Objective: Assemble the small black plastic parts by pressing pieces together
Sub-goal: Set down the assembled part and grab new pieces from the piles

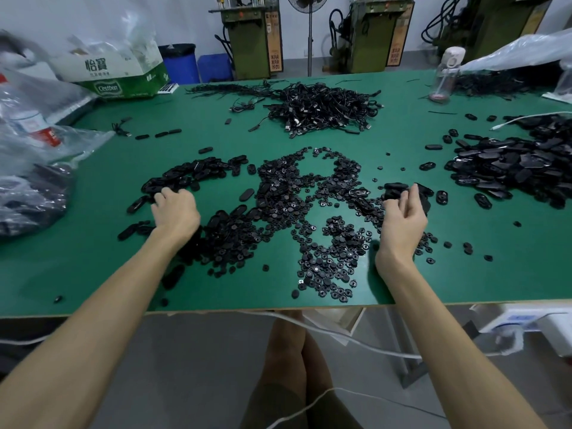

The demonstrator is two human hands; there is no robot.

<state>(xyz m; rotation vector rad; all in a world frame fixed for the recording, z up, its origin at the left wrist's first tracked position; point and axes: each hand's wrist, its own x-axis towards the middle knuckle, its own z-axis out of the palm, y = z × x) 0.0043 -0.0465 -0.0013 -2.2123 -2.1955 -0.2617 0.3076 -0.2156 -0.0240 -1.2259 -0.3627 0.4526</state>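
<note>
A wide scatter of small round black discs covers the middle of the green table. Oval black shells lie in a band at the left. My left hand rests palm down on that band, fingers curled over the shells; whether it grips one I cannot tell. My right hand is raised on its edge at the right of the discs, fingers closed on a bunch of black oval shells.
A big heap of oval shells lies at the right, a pile of black cables at the back centre. Clear plastic bags crowd the left edge, a cardboard box behind them. A clear bottle stands back right.
</note>
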